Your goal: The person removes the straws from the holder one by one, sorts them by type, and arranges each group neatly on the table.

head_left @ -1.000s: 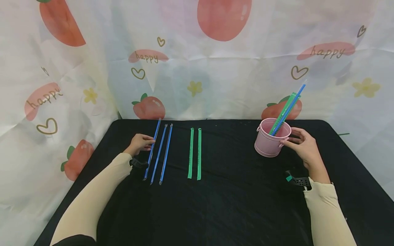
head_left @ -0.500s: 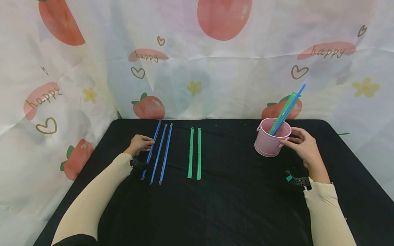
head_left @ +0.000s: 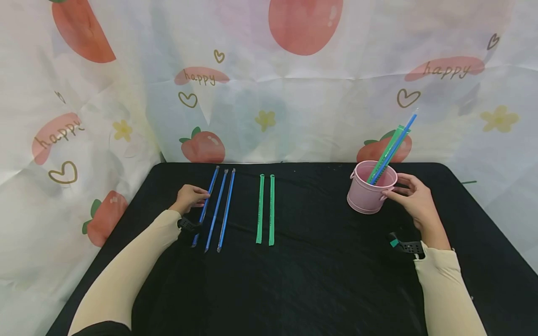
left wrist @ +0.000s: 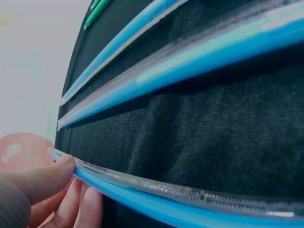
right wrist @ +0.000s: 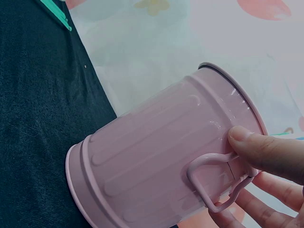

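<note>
My left hand (head_left: 191, 198) pinches the leftmost blue straw (head_left: 214, 180) between thumb and fingers; in the left wrist view the thumb presses on the clear-wrapped blue straw (left wrist: 142, 194) near its far end. Two more blue straws (head_left: 217, 210) (head_left: 226, 210) lie just right of it. On the right, my right hand (head_left: 416, 203) holds the pink bucket (head_left: 364, 195) by its rim and side handle (right wrist: 194, 178). A green straw (head_left: 384, 156) and a blue straw (head_left: 405, 132) lean inside the upright bucket.
Two green straws (head_left: 260, 210) (head_left: 272, 210) lie side by side on the black tablecloth (head_left: 315, 270), between the blue straws and the bucket. A printed cloth (head_left: 319, 116) hangs behind the table's back edge.
The leftmost blue straw has shifted slightly toward me and to the left, along with a tiny leftward motion of my left hand. My right hand and the bucket have stayed put.
</note>
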The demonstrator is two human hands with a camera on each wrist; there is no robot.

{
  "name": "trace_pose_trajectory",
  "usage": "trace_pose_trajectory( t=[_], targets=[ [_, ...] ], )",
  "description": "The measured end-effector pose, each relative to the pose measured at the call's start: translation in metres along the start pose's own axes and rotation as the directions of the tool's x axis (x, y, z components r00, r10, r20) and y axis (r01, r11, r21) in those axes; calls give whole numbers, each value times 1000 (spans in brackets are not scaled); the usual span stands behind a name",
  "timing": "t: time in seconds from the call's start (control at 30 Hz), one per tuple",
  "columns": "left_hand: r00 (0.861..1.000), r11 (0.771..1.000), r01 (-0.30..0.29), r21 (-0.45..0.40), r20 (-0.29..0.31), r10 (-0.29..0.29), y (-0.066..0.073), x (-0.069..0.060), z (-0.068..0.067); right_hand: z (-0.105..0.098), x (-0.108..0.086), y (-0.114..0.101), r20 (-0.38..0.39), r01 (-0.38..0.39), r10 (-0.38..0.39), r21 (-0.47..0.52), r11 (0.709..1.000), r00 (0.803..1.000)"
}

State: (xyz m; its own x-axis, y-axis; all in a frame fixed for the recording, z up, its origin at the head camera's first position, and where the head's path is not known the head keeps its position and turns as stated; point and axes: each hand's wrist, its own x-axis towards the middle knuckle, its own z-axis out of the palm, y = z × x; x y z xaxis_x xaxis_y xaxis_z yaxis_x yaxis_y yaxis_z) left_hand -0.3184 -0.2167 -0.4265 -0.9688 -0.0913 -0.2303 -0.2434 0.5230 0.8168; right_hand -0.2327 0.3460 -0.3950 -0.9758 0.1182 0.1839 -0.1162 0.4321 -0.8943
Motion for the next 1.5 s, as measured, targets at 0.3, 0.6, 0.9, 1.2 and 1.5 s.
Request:
trace_pose_trajectory(
  t=[0.3, 0.6, 0.9, 1.2, 1.5],
  targets=[
    [1000, 1000, 0, 12, -3, 0, 0, -2, -1, 0, 1, -1, -4, 2, -2, 0, 1000, 1000],
    [1000, 1000, -12, 17, 7, 12, 0, -5, -1, 0, 1, 1, -4, 2, -2, 2, 1000, 1000],
    [1000, 1000, -20, -6, 17, 20, 1, -6, -1, 0, 1, 1, -8, 2, -2, -12, 1000, 1000],
    [997, 998, 17, -58, 81, -13, 2, -3, -7, 1, 0, 1, -5, 2, -2, -30, 1000, 1000],
    [991, 997, 34, -72, 129, -24, 2, -3, -15, 0, 1, 1, -3, -6, 6, -42, 999, 1000]
  ],
)
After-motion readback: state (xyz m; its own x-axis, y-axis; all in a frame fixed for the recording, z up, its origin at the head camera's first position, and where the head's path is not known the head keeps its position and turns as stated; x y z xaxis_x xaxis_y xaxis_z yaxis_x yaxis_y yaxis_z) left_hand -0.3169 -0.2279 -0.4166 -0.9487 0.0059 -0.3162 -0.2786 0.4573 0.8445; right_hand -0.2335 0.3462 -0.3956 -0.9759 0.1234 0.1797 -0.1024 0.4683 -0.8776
